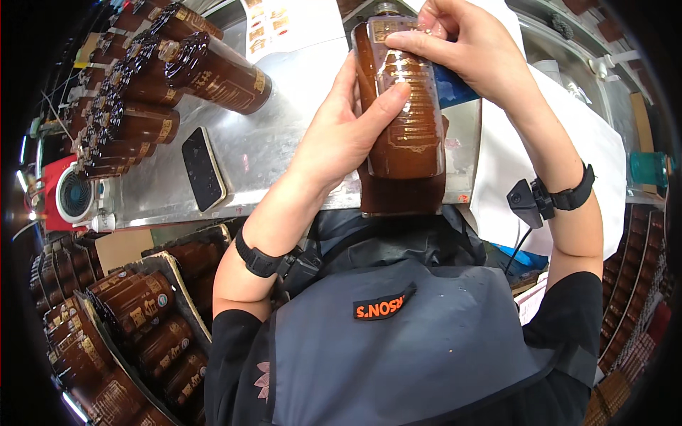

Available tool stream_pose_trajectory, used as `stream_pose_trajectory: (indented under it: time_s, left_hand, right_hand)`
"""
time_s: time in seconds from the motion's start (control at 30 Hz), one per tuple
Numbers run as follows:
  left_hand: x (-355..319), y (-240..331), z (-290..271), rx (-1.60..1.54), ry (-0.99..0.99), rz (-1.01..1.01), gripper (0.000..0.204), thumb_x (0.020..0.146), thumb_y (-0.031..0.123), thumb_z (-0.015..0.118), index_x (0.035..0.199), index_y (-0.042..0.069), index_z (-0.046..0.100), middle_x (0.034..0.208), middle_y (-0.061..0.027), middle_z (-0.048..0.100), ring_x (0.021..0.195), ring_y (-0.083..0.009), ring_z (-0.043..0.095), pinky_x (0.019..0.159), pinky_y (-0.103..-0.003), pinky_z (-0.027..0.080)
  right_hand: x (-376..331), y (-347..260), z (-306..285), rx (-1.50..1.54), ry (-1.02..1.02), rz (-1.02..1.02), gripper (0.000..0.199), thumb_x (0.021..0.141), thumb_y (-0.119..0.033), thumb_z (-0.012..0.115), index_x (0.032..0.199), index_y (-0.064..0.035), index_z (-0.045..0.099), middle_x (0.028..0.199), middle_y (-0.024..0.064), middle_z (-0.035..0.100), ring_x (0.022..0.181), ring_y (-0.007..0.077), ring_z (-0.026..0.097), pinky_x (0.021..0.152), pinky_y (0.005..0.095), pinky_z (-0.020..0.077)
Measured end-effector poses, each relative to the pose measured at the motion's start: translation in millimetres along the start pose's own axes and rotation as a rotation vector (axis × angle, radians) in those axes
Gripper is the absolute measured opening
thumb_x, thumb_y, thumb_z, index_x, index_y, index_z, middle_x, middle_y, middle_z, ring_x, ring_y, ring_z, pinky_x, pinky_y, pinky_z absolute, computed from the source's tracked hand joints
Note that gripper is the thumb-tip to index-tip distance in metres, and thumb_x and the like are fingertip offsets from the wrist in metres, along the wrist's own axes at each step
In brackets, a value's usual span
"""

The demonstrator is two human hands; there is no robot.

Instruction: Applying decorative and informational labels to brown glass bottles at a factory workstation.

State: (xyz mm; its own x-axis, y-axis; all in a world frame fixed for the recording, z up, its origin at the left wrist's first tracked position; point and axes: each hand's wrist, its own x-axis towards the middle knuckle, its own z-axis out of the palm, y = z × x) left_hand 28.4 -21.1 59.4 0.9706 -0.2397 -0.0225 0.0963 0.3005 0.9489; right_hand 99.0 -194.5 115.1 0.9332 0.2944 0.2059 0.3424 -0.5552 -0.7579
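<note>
A clear flat-sided bottle point(408, 153) of dark brown liquid, with gold print on its front, leans back before me with its neck pointing away. My left hand point(348, 131) is wrapped round its left side, thumb across the front. At the bottle's upper right is my right hand point(465, 46): its thumb presses flat on the front near a small gold label point(384, 32), and its other fingers curl by the shoulder. Whether a small piece is under those fingers I cannot tell. Beneath the bottle sits a dark brown block-like support point(403, 199) at the table's near edge.
Several filled brown bottles point(220, 74) with dark glossy tops stand at the left of the metal table point(277, 106). A phone point(203, 169) lies there too. A printed label sheet point(284, 25) is at the back, a small fan point(75, 193) far left, and crated bottles point(145, 305) lower left.
</note>
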Motion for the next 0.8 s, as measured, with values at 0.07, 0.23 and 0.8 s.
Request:
stream_pose_trajectory:
  time_s: [0.07, 0.23, 0.8]
  left_hand:
    - [1, -2, -1, -0.001, -0.027, 0.009, 0.068, 0.096, 0.018, 0.065, 0.149, 0.001, 0.026, 0.133, -0.0102, 0.053, 0.119, -0.0147, 0.053, 0.103, -0.031, 0.044]
    - [0, 0, -2, 0.021, 0.0, 0.018, 0.066, 0.097, 0.022, 0.064, 0.149, 0.002, 0.028, 0.132, -0.0096, 0.054, 0.119, -0.0142, 0.054, 0.102, -0.03, 0.044]
    - [0, -2, -1, 0.038, 0.017, -0.003, 0.065, 0.098, 0.025, 0.064, 0.148, 0.001, 0.03, 0.131, -0.0114, 0.056, 0.119, -0.0157, 0.054, 0.102, -0.031, 0.044]
  right_hand:
    - [1, 5, 4, 0.121, 0.028, -0.09, 0.04, 0.078, -0.037, 0.083, 0.073, -0.0067, 0.057, 0.062, -0.0019, 0.049, 0.057, 0.0073, 0.045, 0.052, 0.0234, 0.0378]
    - [1, -7, -1, -0.032, 0.01, 0.003, 0.039, 0.078, -0.036, 0.083, 0.075, -0.0064, 0.057, 0.063, -0.0019, 0.048, 0.057, 0.0073, 0.044, 0.053, 0.0233, 0.0379]
    - [10, 34, -11, -0.176, 0.163, -0.183, 0.041, 0.079, -0.034, 0.083, 0.099, -0.0044, 0.064, 0.07, 0.0016, 0.057, 0.063, 0.0096, 0.054, 0.058, 0.0244, 0.0439]
